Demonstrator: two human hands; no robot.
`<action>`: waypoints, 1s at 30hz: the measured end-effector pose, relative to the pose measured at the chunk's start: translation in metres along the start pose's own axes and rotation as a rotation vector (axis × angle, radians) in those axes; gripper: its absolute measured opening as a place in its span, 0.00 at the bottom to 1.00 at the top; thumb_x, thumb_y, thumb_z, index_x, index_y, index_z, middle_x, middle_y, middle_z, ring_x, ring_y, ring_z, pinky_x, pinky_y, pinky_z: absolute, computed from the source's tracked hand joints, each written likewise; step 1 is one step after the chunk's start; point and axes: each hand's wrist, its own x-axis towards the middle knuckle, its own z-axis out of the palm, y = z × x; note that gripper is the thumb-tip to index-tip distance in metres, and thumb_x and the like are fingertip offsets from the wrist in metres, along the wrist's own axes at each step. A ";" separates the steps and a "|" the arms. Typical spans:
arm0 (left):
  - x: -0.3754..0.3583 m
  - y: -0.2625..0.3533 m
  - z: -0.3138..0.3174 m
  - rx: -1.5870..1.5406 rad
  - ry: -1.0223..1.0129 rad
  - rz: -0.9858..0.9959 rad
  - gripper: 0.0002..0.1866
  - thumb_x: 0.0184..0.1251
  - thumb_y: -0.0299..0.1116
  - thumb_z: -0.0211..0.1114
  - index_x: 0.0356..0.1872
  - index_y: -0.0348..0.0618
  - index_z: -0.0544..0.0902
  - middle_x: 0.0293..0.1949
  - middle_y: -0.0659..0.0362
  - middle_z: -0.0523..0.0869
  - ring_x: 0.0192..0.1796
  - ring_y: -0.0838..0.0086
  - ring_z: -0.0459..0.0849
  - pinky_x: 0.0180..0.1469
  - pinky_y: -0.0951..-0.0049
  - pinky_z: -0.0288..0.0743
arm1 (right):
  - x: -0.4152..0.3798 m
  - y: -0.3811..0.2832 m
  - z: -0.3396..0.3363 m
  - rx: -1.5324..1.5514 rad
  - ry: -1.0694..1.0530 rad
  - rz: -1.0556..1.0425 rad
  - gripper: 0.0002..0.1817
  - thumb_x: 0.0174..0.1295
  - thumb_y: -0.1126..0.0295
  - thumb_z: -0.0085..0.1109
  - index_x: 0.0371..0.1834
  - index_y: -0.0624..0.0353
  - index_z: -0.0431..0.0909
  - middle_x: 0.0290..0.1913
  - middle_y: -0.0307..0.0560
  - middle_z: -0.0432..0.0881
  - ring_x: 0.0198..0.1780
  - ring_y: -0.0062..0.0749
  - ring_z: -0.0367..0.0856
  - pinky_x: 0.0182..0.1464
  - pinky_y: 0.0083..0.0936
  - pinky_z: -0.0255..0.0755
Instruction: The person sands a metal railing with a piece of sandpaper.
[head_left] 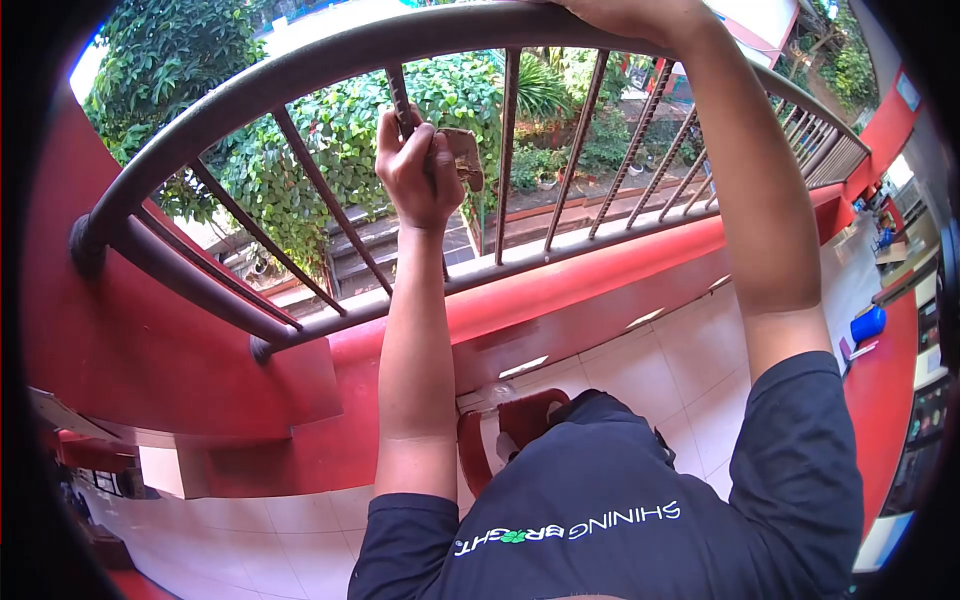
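My left hand [420, 175] is closed around a dark ribbed metal baluster [400, 95] of the railing. Pinched in the same hand is a bent, brownish sheet [468, 155] that looks like a piece of sandpaper; its loose end sticks out to the right of my fingers. At the top edge of the view, my right hand [640, 15] lies over the thick dark handrail [330, 55]. The fingertips of that hand are cut off or hidden behind the rail.
Below the balusters runs a red ledge [580, 280]. A red chair [475, 450] is close beneath me on the tiled floor [640, 370]. To the right are a blue container [868, 323] and a red counter [890, 430]. Leafy plants [330, 150] grow beyond the railing.
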 end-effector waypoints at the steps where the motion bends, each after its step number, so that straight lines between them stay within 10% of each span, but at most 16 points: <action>1: -0.001 -0.001 0.000 -0.022 0.004 -0.005 0.06 0.56 0.23 0.59 0.28 0.28 0.79 0.35 0.45 0.77 0.34 0.56 0.78 0.38 0.62 0.73 | -0.022 -0.010 0.017 0.097 0.255 -0.183 0.18 0.77 0.65 0.48 0.50 0.60 0.89 0.39 0.53 0.88 0.41 0.32 0.86 0.50 0.31 0.78; 2: -0.002 -0.001 0.000 -0.045 0.006 -0.010 0.04 0.55 0.22 0.60 0.29 0.30 0.80 0.35 0.47 0.77 0.34 0.57 0.77 0.36 0.62 0.72 | -0.036 -0.016 0.026 0.196 0.509 -0.365 0.17 0.77 0.67 0.47 0.48 0.60 0.89 0.39 0.54 0.89 0.41 0.33 0.87 0.50 0.31 0.79; 3: -0.002 -0.001 -0.001 -0.031 -0.014 -0.028 0.05 0.55 0.23 0.61 0.29 0.30 0.80 0.35 0.46 0.77 0.34 0.56 0.78 0.37 0.62 0.73 | -0.018 -0.005 -0.008 0.221 -0.005 -0.146 0.18 0.77 0.66 0.46 0.47 0.63 0.88 0.43 0.54 0.90 0.45 0.36 0.89 0.52 0.31 0.79; 6: 0.001 0.003 0.000 0.018 0.024 0.012 0.08 0.56 0.25 0.60 0.29 0.26 0.79 0.35 0.45 0.78 0.33 0.56 0.80 0.39 0.62 0.75 | 0.031 0.061 0.019 -0.108 0.170 -0.131 0.20 0.80 0.62 0.46 0.48 0.63 0.87 0.39 0.48 0.89 0.39 0.33 0.86 0.50 0.34 0.78; 8: 0.001 0.004 0.000 0.019 0.041 0.010 0.08 0.56 0.25 0.60 0.29 0.26 0.80 0.34 0.45 0.78 0.33 0.56 0.80 0.39 0.61 0.75 | -0.016 -0.008 0.027 0.305 0.191 -0.016 0.20 0.78 0.65 0.46 0.42 0.66 0.88 0.35 0.51 0.88 0.36 0.36 0.85 0.49 0.41 0.79; 9: 0.000 0.002 -0.001 0.005 0.027 0.009 0.06 0.55 0.25 0.60 0.29 0.29 0.80 0.35 0.45 0.78 0.34 0.55 0.79 0.39 0.60 0.74 | -0.023 -0.034 0.043 0.615 0.275 -0.105 0.19 0.78 0.64 0.48 0.44 0.68 0.86 0.48 0.63 0.89 0.51 0.47 0.88 0.60 0.46 0.77; 11: 0.003 0.003 -0.003 -0.005 0.012 0.015 0.05 0.55 0.24 0.61 0.28 0.31 0.80 0.35 0.45 0.78 0.35 0.55 0.78 0.38 0.59 0.73 | 0.006 -0.058 0.124 0.044 1.032 -0.653 0.20 0.79 0.64 0.47 0.59 0.67 0.84 0.66 0.67 0.79 0.76 0.56 0.70 0.80 0.50 0.55; 16: 0.001 0.005 -0.002 0.012 0.010 -0.037 0.07 0.55 0.24 0.60 0.28 0.27 0.80 0.36 0.44 0.80 0.34 0.55 0.81 0.37 0.61 0.74 | 0.003 -0.012 0.124 0.683 1.166 -0.194 0.20 0.78 0.67 0.47 0.61 0.67 0.83 0.64 0.60 0.83 0.75 0.52 0.72 0.80 0.45 0.55; 20: 0.000 0.001 -0.003 -0.046 0.034 -0.022 0.11 0.56 0.31 0.59 0.26 0.28 0.78 0.37 0.42 0.81 0.34 0.55 0.81 0.37 0.62 0.74 | 0.004 -0.061 0.150 0.388 1.035 -0.658 0.20 0.76 0.69 0.52 0.67 0.54 0.82 0.71 0.54 0.78 0.76 0.55 0.70 0.81 0.49 0.53; 25: -0.006 0.008 -0.004 -0.046 0.002 -0.119 0.09 0.55 0.29 0.61 0.25 0.31 0.78 0.43 0.44 0.82 0.35 0.58 0.81 0.37 0.62 0.74 | 0.008 -0.058 0.156 0.741 1.206 -0.199 0.19 0.78 0.69 0.48 0.63 0.62 0.83 0.66 0.58 0.82 0.74 0.48 0.74 0.79 0.42 0.60; 30: -0.013 -0.009 0.006 0.043 0.080 -0.041 0.12 0.58 0.39 0.70 0.37 0.43 0.87 0.48 0.47 0.83 0.34 0.53 0.85 0.35 0.57 0.82 | 0.023 -0.138 0.163 0.442 1.213 -0.711 0.18 0.68 0.70 0.57 0.60 0.48 0.86 0.63 0.44 0.86 0.68 0.41 0.80 0.76 0.41 0.64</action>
